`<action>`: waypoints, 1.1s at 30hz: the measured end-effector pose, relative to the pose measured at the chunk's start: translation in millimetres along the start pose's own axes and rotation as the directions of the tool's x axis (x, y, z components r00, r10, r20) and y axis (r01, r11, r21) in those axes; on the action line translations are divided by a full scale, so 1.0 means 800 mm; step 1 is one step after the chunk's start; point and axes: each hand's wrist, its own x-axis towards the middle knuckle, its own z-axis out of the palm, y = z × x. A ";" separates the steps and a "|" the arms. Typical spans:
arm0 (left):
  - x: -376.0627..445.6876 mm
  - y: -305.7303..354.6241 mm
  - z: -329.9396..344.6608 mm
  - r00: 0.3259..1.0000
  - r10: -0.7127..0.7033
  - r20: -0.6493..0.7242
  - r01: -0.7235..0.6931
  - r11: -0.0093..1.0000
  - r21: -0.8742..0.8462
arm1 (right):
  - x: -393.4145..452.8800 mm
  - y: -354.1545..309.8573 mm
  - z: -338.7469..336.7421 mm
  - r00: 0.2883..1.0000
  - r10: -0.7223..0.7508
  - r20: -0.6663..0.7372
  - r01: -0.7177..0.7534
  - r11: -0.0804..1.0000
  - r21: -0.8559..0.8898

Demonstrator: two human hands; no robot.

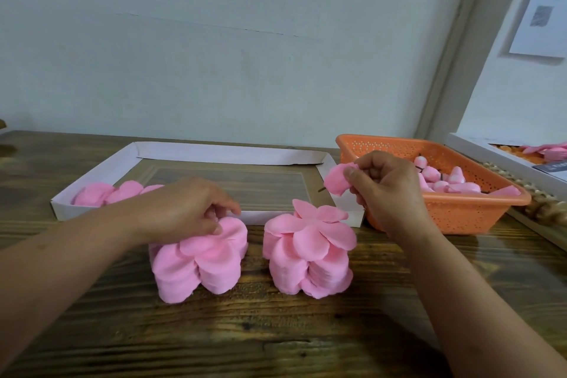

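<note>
Two tall stacks of pink flower-shaped petal layers stand on the wooden table: the left stack (pixel 199 261) and the right stack (pixel 310 255). My left hand (pixel 187 209) rests on top of the left stack, thumb and fingertips pinching its top petal layer. My right hand (pixel 386 187) is raised above and to the right of the right stack, pinching a pink flower bud (pixel 337 182) with a thin dark stem poking out to the left.
A shallow white cardboard tray (pixel 190 152) behind the stacks holds pink petals in its left corner. An orange perforated basket (pixel 460 212) at the right holds several pink buds. A white box (pixel 503 150) and beaded items lie at the far right.
</note>
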 end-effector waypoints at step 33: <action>-0.001 0.000 0.013 1.000 -0.007 -0.025 0.010 0.995 0.103 | 0.000 0.002 0.001 1.000 -0.003 0.023 0.004 0.999 -0.042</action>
